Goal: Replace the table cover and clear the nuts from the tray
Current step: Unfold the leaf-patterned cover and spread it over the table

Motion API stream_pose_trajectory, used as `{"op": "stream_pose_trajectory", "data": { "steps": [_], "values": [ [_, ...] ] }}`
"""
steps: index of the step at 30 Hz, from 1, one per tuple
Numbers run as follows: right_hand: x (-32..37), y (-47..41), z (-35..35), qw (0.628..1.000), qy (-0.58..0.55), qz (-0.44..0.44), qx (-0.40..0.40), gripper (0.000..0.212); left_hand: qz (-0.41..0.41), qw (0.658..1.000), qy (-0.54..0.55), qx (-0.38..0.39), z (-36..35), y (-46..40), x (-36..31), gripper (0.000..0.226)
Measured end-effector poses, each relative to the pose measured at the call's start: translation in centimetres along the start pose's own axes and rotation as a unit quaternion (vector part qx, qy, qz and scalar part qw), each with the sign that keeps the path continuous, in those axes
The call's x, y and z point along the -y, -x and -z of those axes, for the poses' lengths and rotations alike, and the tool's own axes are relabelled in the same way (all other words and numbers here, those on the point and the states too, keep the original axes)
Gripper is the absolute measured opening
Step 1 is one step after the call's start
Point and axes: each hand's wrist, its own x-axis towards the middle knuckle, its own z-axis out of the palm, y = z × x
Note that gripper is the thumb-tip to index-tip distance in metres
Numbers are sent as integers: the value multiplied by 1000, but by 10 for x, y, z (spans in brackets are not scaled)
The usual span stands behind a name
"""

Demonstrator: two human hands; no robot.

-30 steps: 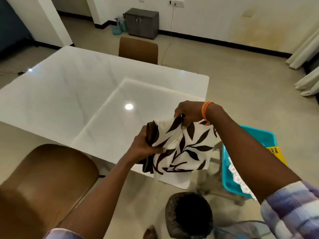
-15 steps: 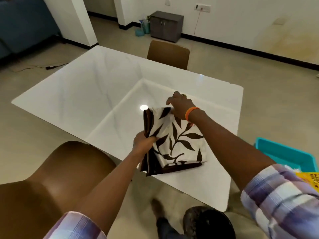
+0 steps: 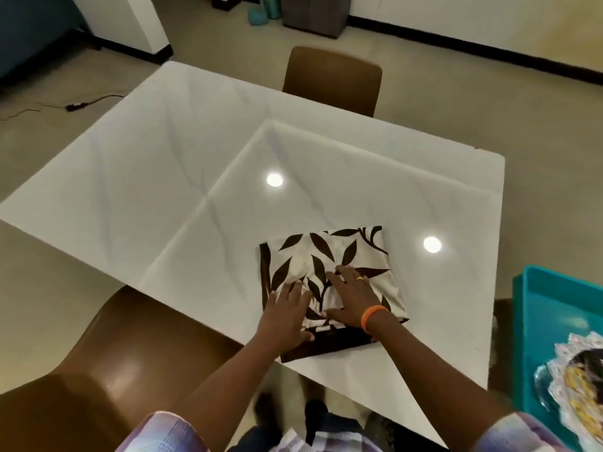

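A folded table cover, cream with dark brown leaves and a brown border, lies flat on the glossy white table near its front edge. My left hand rests flat on the cover's near left part, fingers straight. Beside it, my right hand, with an orange wristband and a ring, lies flat on the middle of the cover. A teal tray stands at the right edge of the view, holding a glass dish with yellowish contents that I cannot make out clearly.
A brown chair stands at the table's far side and another brown chair at the near left. A grey cabinet sits by the far wall. A cable lies on the floor at the left.
The folded cover went from held in the air between both hands down onto the table. Both hands released their grip and now lie flat on it.
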Motion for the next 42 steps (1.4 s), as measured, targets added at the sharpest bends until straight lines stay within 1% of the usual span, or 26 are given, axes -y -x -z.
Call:
{"op": "stream_pose_trajectory", "data": {
  "steps": [2, 5, 7, 10, 12, 13, 14, 16, 17, 19, 21, 23, 26, 27, 29, 31, 32, 34, 35, 36, 37, 38, 40, 41, 42],
  "values": [
    [1, -6, 5, 999, -37, -6, 6, 107, -13, 999, -37, -17, 5, -10, 14, 86],
    [15, -15, 13, 993, -107, -12, 40, 125, -26, 990, -133, -46, 31, -30, 52, 78],
    [23, -20, 14, 993, -94, -1, 66, 132, -24, 978, -198, -60, 51, -40, 77, 76],
    [48, -24, -2, 995, -62, -23, 74, 135, 1, 969, -218, -119, 70, -49, 110, 66],
    [70, -25, -14, 995, -67, -60, 48, 125, 25, 972, -170, -158, 73, -46, 122, 57],
    [81, -24, -18, 995, -64, -76, 32, 118, 29, 976, -120, -181, 69, -42, 126, 54],
    [90, -24, -20, 993, -67, -91, 18, 110, 35, 980, -60, -187, 63, -34, 128, 50],
    [102, -25, -19, 987, -96, -130, -22, 89, 55, 980, 63, -178, 48, -17, 126, 40],
    [109, -27, -17, 980, -117, -154, -52, 77, 58, 981, 99, -158, 40, -8, 126, 35],
    [123, -33, -14, 964, -151, -193, -105, 55, 4, 988, 95, -122, 22, 7, 125, 27],
    [135, -39, -12, 956, -163, -208, -129, 42, -52, 989, 81, -109, 12, 18, 119, 29],
    [143, -43, -12, 955, -164, -209, -131, 39, -41, 989, 75, -119, 10, 19, 115, 34],
    [148, -48, -23, 965, -139, -200, -98, 45, -15, 991, 44, -123, 13, 16, 118, 41],
    [151, -48, -25, 970, -114, -193, -93, 42, -23, 993, 28, -113, 14, 15, 119, 43],
    [152, -50, -21, 972, -97, -182, -114, 26, -41, 994, 15, -97, 18, 11, 121, 46],
    [143, -53, -3, 963, -146, -181, -137, 20, -18, 997, 34, -68, 21, 3, 118, 55],
    [135, -54, 9, 956, -177, -185, -143, 19, 3, 998, 41, -49, 22, -2, 116, 65],
    [106, -52, 36, 938, -242, -204, -142, 14, 27, 999, 28, -21, 24, -12, 115, 86],
    [88, -48, 49, 924, -280, -218, -142, 13, 31, 1000, 0, -1, 27, -16, 115, 93],
    [66, -44, 59, 904, -327, -235, -145, 18, 34, 999, -30, 16, 32, -20, 117, 97],
    [42, -37, 69, 875, -386, -249, -152, 23, 35, 998, -54, 28, 38, -25, 119, 99],
    [18, -30, 78, 837, -452, -265, -159, 23, 44, 996, -74, 33, 45, -29, 121, 98],
    [-32, -15, 90, 738, -586, -285, -174, 14, 68, 991, -106, 41, 58, -39, 126, 91],
    [-52, -7, 97, 702, -622, -299, -174, 10, 75, 991, -106, 30, 61, -44, 131, 81],
    [-73, 2, 100, 695, -621, -319, -174, 6, 83, 991, -102, 25, 63, -49, 135, 67]
  ]
}}
